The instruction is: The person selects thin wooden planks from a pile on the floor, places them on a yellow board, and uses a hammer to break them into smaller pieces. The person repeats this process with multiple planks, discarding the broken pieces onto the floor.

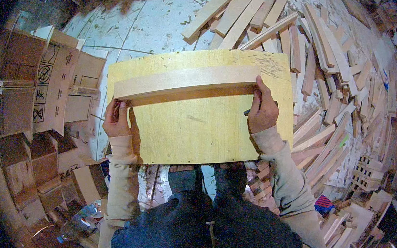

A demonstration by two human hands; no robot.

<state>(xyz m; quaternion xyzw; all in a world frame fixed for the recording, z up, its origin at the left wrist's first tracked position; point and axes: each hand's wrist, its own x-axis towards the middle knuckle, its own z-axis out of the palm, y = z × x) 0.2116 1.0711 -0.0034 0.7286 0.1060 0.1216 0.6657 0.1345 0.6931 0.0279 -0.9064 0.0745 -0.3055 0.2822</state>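
A pale wooden plank (188,80) spans from side to side above a yellow wooden board (192,138), its shadow falling on the board just below it. My left hand (117,119) is closed on the plank's left end, thumb and fingers pinching its near edge. At the right end, my right hand (263,110) grips the plank between thumb and fingers. A thin dark stick-like object (246,112) pokes out from under the right palm; its kind is hidden by the hand.
Loose wooden pieces (331,55) lie heaped on the floor beyond and right of the board. An open cardboard box (52,84) stands at the left, with a clear plastic bottle (68,231) below it. Stacked small wooden blocks (370,173) sit at the far right.
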